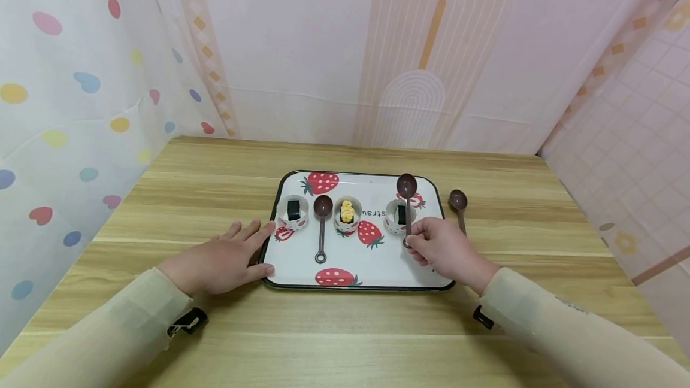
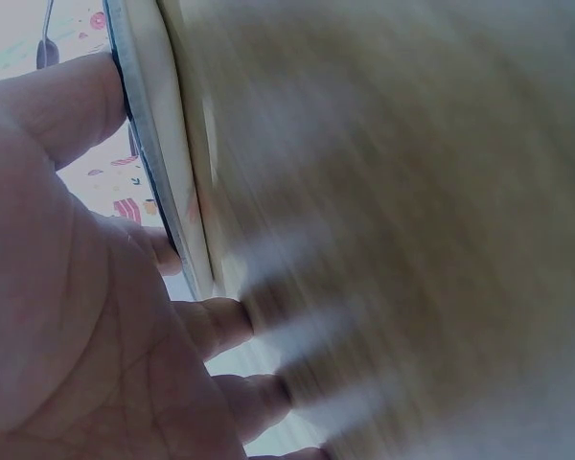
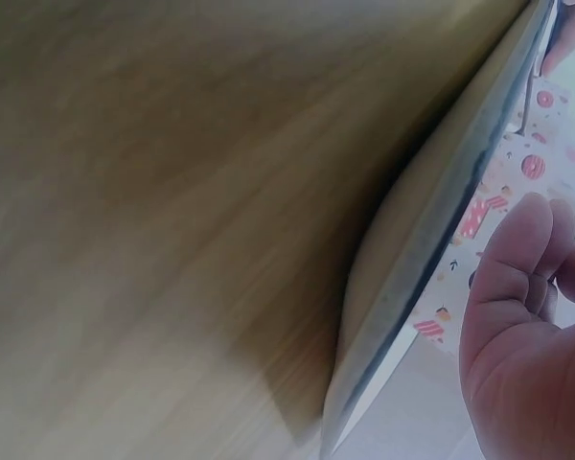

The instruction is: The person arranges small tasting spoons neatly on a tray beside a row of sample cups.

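Observation:
In the head view, my right hand (image 1: 444,248) pinches the ring end of a dark brown spoon (image 1: 406,186) between thumb and fingers. The spoon's bowl points away, over the right part of a strawberry-print tray (image 1: 388,271). Beneath its handle sits a paper cup (image 1: 391,224) with a black-banded white piece inside. My left hand (image 1: 221,259) rests at the tray's left rim with spread, straight fingers; the left wrist view shows its thumb (image 2: 81,101) over the rim. The right wrist view shows my right hand's curled fingers above the tray, the spoon mostly hidden.
A second brown spoon (image 1: 323,206) lies on the tray between a left paper cup (image 1: 287,222) with a black-banded piece and a middle cup (image 1: 353,226) whose piece has yellow topping. Right of the tray, a third spoon (image 1: 458,199) lies on the wooden table (image 1: 345,331). Patterned curtains surround the table.

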`<action>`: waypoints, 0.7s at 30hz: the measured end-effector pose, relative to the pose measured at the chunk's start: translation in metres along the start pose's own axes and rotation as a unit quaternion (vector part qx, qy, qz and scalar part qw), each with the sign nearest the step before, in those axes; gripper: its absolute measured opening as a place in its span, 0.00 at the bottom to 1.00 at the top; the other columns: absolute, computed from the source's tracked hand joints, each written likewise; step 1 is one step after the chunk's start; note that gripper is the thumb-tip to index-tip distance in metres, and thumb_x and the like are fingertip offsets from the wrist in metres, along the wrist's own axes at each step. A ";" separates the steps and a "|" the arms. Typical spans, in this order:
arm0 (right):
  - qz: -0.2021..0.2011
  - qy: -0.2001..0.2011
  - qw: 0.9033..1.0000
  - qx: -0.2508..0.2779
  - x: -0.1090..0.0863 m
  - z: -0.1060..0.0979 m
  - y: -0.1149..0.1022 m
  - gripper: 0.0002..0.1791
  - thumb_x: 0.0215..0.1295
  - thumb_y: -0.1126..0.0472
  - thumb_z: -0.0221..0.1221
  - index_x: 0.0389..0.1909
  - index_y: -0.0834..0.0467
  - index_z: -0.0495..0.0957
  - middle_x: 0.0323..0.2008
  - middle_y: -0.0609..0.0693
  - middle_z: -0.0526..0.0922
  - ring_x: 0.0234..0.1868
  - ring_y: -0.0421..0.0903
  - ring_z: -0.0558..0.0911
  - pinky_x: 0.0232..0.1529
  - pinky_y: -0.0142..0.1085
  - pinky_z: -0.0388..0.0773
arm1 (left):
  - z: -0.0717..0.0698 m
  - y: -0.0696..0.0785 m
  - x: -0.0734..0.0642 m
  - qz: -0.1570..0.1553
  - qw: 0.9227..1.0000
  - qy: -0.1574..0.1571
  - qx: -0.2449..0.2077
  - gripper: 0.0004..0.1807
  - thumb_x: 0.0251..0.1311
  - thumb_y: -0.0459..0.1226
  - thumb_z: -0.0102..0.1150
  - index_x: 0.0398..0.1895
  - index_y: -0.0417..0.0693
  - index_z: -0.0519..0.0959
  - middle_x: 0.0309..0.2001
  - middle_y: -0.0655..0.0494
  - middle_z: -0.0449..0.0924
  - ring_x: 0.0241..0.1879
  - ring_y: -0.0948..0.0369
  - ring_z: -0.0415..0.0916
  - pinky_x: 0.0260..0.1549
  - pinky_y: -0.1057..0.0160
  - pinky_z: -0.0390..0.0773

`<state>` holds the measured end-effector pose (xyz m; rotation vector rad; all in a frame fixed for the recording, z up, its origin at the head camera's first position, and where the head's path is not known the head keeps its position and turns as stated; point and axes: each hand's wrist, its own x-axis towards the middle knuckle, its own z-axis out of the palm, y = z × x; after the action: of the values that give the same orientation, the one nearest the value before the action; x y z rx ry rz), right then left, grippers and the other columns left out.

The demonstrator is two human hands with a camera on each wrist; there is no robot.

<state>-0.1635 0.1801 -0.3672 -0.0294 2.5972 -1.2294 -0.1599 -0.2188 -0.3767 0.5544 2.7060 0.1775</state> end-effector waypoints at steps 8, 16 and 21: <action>0.002 -0.013 1.000 0.020 0.001 0.008 -0.005 0.06 0.77 0.66 0.58 0.43 0.65 0.81 0.33 0.54 0.87 0.30 0.42 0.83 0.34 0.35 0.86 | 0.000 0.000 0.000 0.003 1.000 0.003 0.005 0.52 0.72 0.67 0.51 0.86 0.45 0.51 0.82 0.30 0.52 0.77 0.22 0.49 0.67 0.20 0.61; 0.003 -0.031 0.999 0.012 0.002 0.015 -0.011 0.05 0.77 0.65 0.59 0.42 0.62 0.82 0.32 0.53 0.86 0.30 0.44 0.82 0.34 0.35 0.85 | 0.000 0.001 0.000 0.000 1.000 0.001 0.005 0.52 0.72 0.67 0.50 0.86 0.45 0.51 0.82 0.30 0.52 0.77 0.22 0.48 0.67 0.21 0.61; 0.001 -0.040 0.999 0.000 0.005 0.021 -0.014 0.05 0.76 0.66 0.59 0.39 0.61 0.83 0.31 0.52 0.85 0.29 0.44 0.82 0.32 0.35 0.83 | 0.000 0.001 0.000 -0.001 1.000 0.000 -0.002 0.52 0.72 0.67 0.51 0.86 0.45 0.50 0.82 0.30 0.51 0.78 0.22 0.47 0.67 0.20 0.60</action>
<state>-0.1643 0.1543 -0.3701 -0.0728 2.5279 -1.2034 -0.1596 -0.2182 -0.3761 0.5498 2.7050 0.1833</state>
